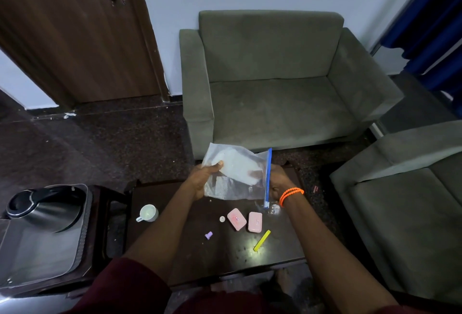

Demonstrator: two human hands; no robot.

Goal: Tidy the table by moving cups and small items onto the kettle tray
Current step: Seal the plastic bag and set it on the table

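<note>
Both my hands hold a clear zip bag with a blue seal strip above the dark table. My left hand grips its left edge, and my right hand, with orange bands at the wrist, grips the blue seal side. On the table lie a white cup, two pink cases, a small white cap, a purple piece and a yellow strip. At the left a silver tray carries a steel kettle.
A green sofa stands behind the table and another green seat at the right. A small clear object lies under my right wrist. A brown door is at the back left.
</note>
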